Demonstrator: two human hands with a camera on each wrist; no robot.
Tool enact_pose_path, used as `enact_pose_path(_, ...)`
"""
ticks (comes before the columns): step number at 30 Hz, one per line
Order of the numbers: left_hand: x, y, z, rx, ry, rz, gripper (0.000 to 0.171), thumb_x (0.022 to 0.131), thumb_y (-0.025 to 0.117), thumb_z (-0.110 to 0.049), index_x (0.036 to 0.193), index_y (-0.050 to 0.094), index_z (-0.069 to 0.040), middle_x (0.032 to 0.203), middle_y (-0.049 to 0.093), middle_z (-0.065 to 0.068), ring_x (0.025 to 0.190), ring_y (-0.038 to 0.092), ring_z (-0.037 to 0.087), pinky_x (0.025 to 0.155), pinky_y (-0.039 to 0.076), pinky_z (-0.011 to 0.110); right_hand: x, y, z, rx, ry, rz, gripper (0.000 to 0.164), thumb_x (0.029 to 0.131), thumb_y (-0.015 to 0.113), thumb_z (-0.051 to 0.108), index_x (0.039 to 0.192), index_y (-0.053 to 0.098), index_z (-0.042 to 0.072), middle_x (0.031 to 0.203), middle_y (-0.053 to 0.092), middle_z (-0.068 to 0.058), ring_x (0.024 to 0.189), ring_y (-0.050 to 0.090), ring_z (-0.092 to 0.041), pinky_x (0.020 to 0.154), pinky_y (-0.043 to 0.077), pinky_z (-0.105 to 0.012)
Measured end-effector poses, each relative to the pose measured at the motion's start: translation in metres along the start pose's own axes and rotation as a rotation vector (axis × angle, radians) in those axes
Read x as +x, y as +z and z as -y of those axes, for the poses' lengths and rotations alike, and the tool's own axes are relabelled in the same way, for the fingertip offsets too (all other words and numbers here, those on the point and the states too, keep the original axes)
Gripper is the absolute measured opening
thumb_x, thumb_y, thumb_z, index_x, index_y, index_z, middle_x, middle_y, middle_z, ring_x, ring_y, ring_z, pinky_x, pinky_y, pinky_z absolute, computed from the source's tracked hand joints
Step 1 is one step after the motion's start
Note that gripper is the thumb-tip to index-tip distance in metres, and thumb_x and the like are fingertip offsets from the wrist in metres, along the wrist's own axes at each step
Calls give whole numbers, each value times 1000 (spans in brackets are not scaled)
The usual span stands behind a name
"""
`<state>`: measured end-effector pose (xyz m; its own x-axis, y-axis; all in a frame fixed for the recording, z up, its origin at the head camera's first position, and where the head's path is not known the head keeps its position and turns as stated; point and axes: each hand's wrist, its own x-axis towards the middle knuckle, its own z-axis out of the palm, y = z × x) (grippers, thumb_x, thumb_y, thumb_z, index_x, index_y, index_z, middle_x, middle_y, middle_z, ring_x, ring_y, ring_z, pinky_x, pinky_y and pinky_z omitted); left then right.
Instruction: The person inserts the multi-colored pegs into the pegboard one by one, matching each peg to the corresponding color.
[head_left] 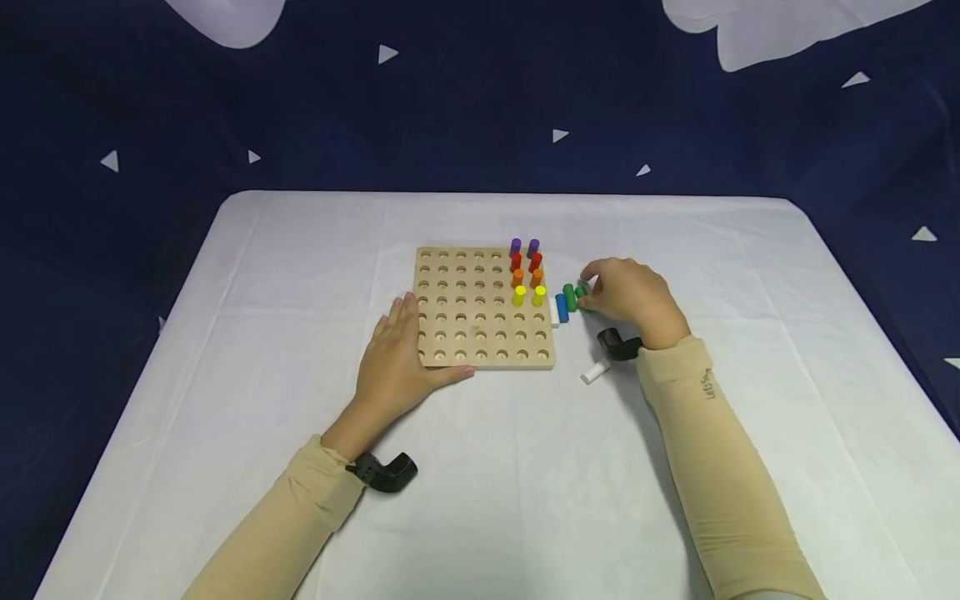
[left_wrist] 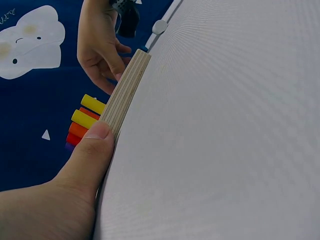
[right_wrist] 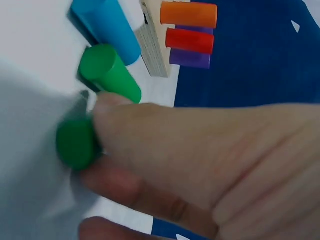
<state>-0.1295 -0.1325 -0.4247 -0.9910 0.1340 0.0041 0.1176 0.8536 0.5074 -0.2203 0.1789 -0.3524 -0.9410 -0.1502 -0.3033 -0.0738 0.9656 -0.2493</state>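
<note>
A square wooden pegboard [head_left: 480, 360] with rows of round holes lies on the table. Along its left and front edges rests my left hand [head_left: 393, 367], fingers straight and thumb [left_wrist: 92, 150] against the side. Pairs of purple, red, orange and yellow pegs [head_left: 519, 296] stand in the two rightmost columns. Right of the board, my right hand [head_left: 633, 292] pinches a green peg [right_wrist: 77, 144] between thumb and finger, low over the cloth. Beside it lie another green peg [right_wrist: 107, 70], a blue peg [head_left: 562, 308] and a white peg [head_left: 555, 313] near the board's edge.
A second white peg [head_left: 596, 372] lies alone nearer the front, by the right wrist's black camera mount [head_left: 618, 344]. White cloth covers the table [head_left: 480, 492]. Behind hangs a dark blue curtain [head_left: 450, 108] with white shapes.
</note>
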Motion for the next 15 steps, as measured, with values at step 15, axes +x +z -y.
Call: enact_pose_path(15, 0, 0, 1, -3, -9, 6, 139, 65, 73, -79, 158, 7, 1, 166, 10, 17, 156, 8, 29, 128, 8, 44, -3, -4, -1, 7, -9, -86, 32, 90, 70, 28, 115, 66, 8, 105, 70, -12, 90, 63, -30, 74, 50, -44)
